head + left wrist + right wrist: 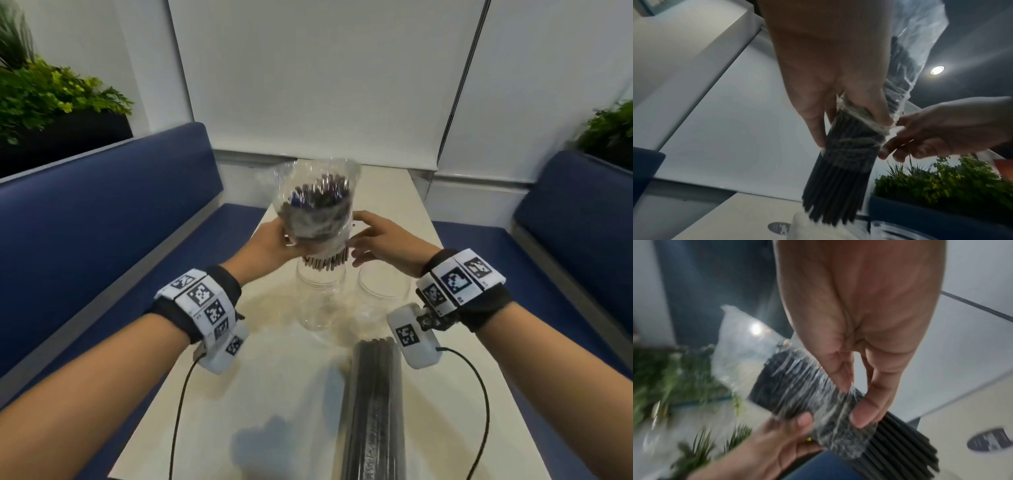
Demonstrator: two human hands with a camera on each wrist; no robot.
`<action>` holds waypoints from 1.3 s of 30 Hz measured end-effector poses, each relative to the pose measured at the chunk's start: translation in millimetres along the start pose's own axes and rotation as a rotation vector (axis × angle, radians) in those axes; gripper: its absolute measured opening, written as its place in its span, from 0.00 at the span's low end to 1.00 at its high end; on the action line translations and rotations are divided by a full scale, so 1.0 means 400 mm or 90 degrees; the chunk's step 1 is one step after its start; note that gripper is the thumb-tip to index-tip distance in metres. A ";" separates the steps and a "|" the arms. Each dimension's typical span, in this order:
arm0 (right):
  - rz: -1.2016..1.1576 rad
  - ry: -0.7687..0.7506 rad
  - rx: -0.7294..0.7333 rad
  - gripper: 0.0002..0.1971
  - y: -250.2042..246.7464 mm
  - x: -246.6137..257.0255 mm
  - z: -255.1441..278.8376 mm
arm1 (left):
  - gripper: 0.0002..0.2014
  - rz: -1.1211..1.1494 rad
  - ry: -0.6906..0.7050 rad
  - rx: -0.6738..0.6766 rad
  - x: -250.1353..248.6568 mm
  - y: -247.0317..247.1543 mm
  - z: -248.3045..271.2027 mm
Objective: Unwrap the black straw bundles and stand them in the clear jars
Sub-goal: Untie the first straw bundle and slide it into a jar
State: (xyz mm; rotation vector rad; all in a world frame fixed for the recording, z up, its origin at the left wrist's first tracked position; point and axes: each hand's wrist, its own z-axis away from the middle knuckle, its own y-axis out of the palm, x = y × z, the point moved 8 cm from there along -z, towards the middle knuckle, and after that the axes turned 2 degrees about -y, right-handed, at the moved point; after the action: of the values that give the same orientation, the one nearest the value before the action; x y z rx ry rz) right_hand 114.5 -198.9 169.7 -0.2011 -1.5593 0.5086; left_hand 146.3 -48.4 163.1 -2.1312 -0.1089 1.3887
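1. Foliage of a green plant [51, 92] fills the upper left of the head view, above a blue bench [102, 212] that runs down the left edge.
2. Left hand [270, 240], left of centre, curls round the straw bundle [317, 219]; in the left wrist view its thumb and fingers [875, 107] clamp the bunched clear wrapper [920, 48] against the black straws.
3. At the centre of the frame the bundle stands nearly upright, held in the air, its lower ends bare of plastic and hanging just over the mouth of the left clear jar [320, 294]. The wrapper is pushed up and balloons above the upper straw ends.
4. Just right of that jar stands a second clear jar [383, 284] on the pale table [274, 394].
5. Right hand [380, 240], right of centre, touches the bundle's right side; the right wrist view shows its thumb and fingertips [865, 415] pinching the wrapper's lower edge against the straws.
6. In the lower centre-right, a second wrapped bundle [373, 411] lies lengthwise on the table, nearer the camera than the jars.
7. Another blue bench [565, 222] and a plant [609, 130] occupy the right edge.
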 end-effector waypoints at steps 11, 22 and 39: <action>-0.001 -0.040 -0.025 0.30 -0.011 -0.020 -0.097 | 0.31 0.053 -0.090 0.182 0.037 0.021 -0.123; -0.025 -0.017 -0.069 0.28 -0.014 -0.068 -0.147 | 0.29 0.127 -0.125 0.096 0.103 0.022 -0.160; 0.013 -0.114 -0.218 0.22 -0.065 -0.027 -0.172 | 0.17 0.166 -0.012 -0.147 0.006 -0.071 -0.201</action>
State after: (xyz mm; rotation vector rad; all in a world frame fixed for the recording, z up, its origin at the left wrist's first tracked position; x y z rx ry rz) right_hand 187.5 -213.2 169.6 -0.4425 -1.8169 0.2770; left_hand 223.3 -58.4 198.3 -2.3901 0.0026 1.6122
